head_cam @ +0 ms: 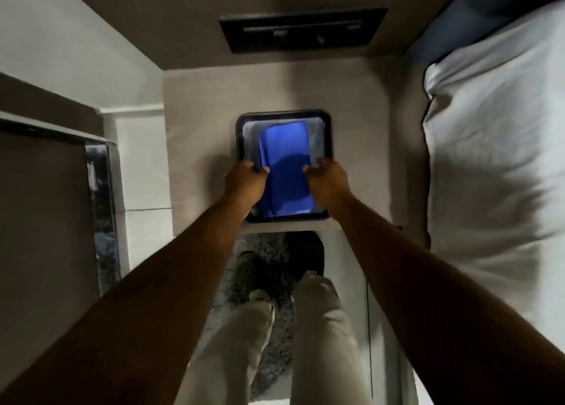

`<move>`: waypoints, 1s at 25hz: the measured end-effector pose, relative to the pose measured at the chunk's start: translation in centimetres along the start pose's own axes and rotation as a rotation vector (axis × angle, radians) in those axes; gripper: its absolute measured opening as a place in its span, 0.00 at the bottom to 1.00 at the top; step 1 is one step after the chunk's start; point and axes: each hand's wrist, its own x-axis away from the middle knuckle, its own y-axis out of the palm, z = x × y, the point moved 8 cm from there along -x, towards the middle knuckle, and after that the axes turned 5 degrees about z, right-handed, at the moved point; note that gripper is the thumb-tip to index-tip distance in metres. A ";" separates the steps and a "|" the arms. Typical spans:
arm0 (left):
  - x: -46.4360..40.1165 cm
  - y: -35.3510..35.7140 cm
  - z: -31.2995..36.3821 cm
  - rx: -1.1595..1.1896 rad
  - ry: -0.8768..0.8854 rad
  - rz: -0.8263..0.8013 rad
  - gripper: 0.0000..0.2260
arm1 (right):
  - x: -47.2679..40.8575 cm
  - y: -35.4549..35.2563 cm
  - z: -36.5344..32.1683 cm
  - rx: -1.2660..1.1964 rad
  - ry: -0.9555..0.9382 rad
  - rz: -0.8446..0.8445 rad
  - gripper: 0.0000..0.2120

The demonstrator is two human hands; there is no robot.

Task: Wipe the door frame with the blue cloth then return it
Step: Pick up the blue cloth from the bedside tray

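A dim bedroom, seen from above: a pale bedside surface [195,123] fills the middle, a white pillow [495,147] crowds in on the right, and a dark switch panel [302,30] sits on the wall at the top. Any marks on that panel are too blurred to read, and no brand or label shows anywhere.

Down on the surface lies a dark tray [327,135] with rounded corners, and there is the blue cloth [287,147], folded into a long rectangle, lying inside it over a grey layer.

Both arms reach in. The left hand [244,184] is at the cloth's left edge, fingers [260,169] curled, thumb and fingertips pinched close at the fold; whether they actually clamp the fabric cannot be told. The right hand [328,184] is at the right edge, fingers [312,169] loosely bent and partly spread, tips touching or just over the cloth; a firm hold is not clear here either.

Below, light trousers [318,328] and a dark shoe [253,270] stand on a speckled floor [269,352]. At left, a dark glossy frame edge [101,196] runs down the shot.
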 end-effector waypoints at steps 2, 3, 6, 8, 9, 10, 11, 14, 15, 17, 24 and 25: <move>-1.1 1.1 -0.7 0.023 -0.033 0.029 0.14 | -1.2 1.5 -0.3 0.109 -0.055 0.000 0.19; -1.5 1.5 -1.2 0.057 -0.068 0.033 0.16 | -1.7 2.3 -0.3 0.130 -0.072 -0.002 0.17; -1.7 2.4 -1.3 0.154 -0.135 -0.024 0.09 | -1.4 3.6 -0.8 0.016 -0.032 -0.067 0.12; -0.7 1.0 -0.2 0.210 -0.123 -0.042 0.02 | -0.1 2.9 -2.0 -0.092 -0.016 -0.095 0.08; -0.2 0.2 0.3 0.246 -0.117 -0.050 0.04 | 0.5 2.6 -2.5 -0.139 -0.013 -0.113 0.08; 0.6 -0.9 0.7 0.271 -0.110 -0.051 0.07 | 1.4 1.9 -3.3 -0.173 -0.015 -0.125 0.09; 1.6 -2.3 1.2 0.298 -0.103 -0.041 0.08 | 2.5 1.2 -4.1 -0.200 -0.021 -0.140 0.09; 5.6 -7.3 2.9 0.401 -0.066 0.013 0.08 | 6.7 -0.8 -7.2 -0.230 -0.059 -0.206 0.09; 7.1 -9.0 3.5 0.433 -0.057 0.027 0.07 | 8.2 -1.5 -8.5 -0.221 -0.088 -0.220 0.09; 10.4 -12.0 4.8 0.491 -0.034 0.039 0.05 | 11.5 -2.7 -11.0 -0.229 -0.139 -0.251 0.09; 22.4 -24.2 7.5 0.713 0.115 0.211 0.06 | 23.5 -6.2 -21.3 -0.249 -0.388 -0.350 0.08; 24.5 -26.7 7.2 0.736 0.145 0.270 0.06 | 25.9 -6.2 -23.2 -0.233 -0.451 -0.373 0.08</move>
